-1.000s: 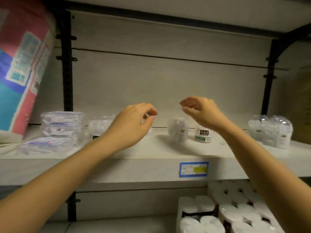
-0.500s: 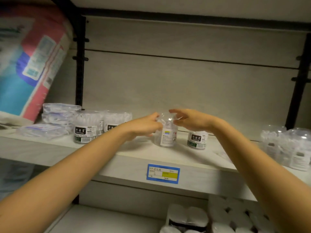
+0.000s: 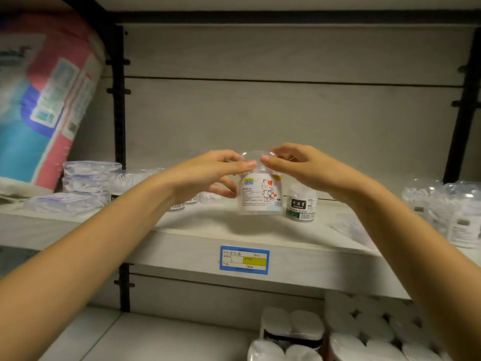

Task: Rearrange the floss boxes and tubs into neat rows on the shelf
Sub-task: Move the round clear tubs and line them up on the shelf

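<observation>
While the clear domed tub (image 3: 260, 195) with the cat label is held upright at the middle of the shelf (image 3: 208, 230), it is grasped from both sides. The left hand (image 3: 208, 175) is curled round its left flank and the right hand (image 3: 304, 170) is pinched on its dome. Whether its base rests on the board cannot be told. The tub is placed directly between the hands, long axis vertical, neither hand nearer. A dark-labelled floss tub (image 3: 302, 204) is stood just to its right. Similar domed tubs (image 3: 455, 212) are grouped well apart at the far right, and stacked flat floss boxes (image 3: 88, 175) at the far left. A sideways carry, kept upright, is judged likely.
</observation>
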Available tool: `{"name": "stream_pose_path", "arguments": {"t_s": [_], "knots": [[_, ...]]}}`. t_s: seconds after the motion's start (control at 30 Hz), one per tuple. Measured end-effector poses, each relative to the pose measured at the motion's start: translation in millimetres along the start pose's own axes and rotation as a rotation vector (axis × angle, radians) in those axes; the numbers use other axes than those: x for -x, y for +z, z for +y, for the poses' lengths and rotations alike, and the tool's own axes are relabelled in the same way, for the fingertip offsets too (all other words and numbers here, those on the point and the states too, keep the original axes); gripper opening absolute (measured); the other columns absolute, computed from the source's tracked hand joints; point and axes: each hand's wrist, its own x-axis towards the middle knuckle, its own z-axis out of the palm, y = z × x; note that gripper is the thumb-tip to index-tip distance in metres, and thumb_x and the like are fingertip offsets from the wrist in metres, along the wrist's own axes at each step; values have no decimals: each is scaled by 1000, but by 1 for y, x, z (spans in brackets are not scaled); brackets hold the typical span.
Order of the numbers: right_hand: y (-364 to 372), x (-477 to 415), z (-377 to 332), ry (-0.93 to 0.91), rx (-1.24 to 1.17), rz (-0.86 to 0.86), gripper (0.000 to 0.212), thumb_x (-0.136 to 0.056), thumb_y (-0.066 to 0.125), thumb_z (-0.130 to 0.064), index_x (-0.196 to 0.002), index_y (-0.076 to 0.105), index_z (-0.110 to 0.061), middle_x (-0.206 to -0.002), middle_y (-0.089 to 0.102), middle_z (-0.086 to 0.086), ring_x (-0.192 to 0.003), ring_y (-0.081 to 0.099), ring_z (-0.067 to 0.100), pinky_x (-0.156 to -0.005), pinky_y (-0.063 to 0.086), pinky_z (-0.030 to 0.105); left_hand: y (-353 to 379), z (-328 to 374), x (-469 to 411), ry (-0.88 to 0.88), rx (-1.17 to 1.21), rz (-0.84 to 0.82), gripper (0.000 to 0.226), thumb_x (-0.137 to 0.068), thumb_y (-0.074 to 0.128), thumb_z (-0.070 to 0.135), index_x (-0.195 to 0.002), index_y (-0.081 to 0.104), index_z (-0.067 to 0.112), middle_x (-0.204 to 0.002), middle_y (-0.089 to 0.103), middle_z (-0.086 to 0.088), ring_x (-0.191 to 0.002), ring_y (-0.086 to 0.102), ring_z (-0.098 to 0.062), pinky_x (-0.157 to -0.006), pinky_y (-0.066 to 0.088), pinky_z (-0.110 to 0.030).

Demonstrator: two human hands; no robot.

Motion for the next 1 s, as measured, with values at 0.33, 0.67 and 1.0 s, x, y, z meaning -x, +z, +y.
{"name": "stream_pose_path", "arguments": {"t_s": [0.33,0.67,1.0], "knots": [[-15,46,0,-18,-65,191,55,-84,53,-50,-131,48,-22,-124,55,-3,-105,57,10,-90,48,27,32,29,14,167,-9,40,55,-68,59,42,-117,56,17,-102,69,1,-88,66,-13,-78,54,-25],[-102,108,62,-7,65,227,57,-82,54,-54,-132,46,-30,-127,53,-9,-97,53,-2,-74,43,10,138,75,-14,289,61,-29,56,-67,57,40,-118,55,18,-109,69,0,-99,66,-13,-83,54,-29],[-216,164,137,0,235,48,75,-58,64,-62,-126,46,-35,-108,52,-21,-95,55,-4,-73,46,14,271,126,-60,383,-1,-22,50,-79,62,46,-123,51,25,-121,60,1,-110,60,-14,-95,49,-31]]}}
